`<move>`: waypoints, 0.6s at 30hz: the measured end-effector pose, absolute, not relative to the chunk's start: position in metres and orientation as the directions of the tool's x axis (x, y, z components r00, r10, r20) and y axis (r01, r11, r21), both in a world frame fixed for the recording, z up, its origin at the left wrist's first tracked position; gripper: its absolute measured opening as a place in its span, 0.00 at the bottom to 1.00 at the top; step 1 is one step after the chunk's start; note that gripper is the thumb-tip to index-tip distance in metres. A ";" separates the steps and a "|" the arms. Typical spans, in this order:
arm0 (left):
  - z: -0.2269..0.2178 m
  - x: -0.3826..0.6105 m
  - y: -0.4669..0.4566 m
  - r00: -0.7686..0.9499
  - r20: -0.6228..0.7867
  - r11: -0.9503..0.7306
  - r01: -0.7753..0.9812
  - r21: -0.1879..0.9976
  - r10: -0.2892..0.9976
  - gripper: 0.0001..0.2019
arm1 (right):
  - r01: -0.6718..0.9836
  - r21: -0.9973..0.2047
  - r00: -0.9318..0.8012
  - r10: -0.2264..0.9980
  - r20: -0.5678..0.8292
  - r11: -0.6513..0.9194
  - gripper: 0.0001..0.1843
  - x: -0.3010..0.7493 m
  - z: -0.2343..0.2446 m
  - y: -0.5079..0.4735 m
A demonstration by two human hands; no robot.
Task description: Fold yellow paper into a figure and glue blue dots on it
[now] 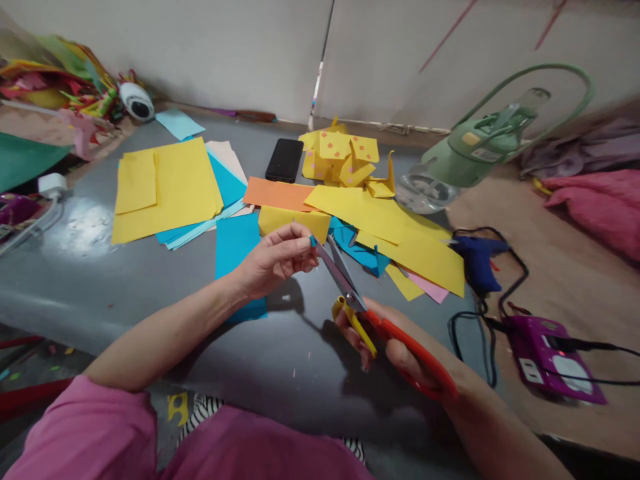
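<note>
My left hand is closed in a pinch on a small piece of blue paper, held above the grey table. In my right hand is a pair of scissors with a red handle. Their blades stand apart, with the tips close to the blue piece; I cannot tell if they touch it. A curled yellow paper piece is also held among my right fingers, below the pivot. Behind the hands lie a folded yellow paper and crumpled blue cut paper.
Yellow sheets lie left, over blue ones. A black phone and a dotted yellow paper model are at the back. On the right stand a green-topped bottle, a blue glue gun and a purple power strip with cables.
</note>
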State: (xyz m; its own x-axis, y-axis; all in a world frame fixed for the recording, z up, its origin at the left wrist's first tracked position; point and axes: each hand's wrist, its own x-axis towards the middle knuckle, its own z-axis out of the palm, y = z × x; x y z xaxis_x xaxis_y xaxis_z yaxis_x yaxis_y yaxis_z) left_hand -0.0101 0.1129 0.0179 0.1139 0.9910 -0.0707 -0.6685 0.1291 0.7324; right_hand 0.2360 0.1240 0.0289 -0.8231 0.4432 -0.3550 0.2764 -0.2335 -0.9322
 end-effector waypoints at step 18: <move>0.023 -0.012 0.111 0.153 -0.070 0.161 -0.739 0.654 0.986 0.14 | 0.275 -0.939 -0.823 0.454 -0.340 -0.205 0.37 0.239 0.023 0.123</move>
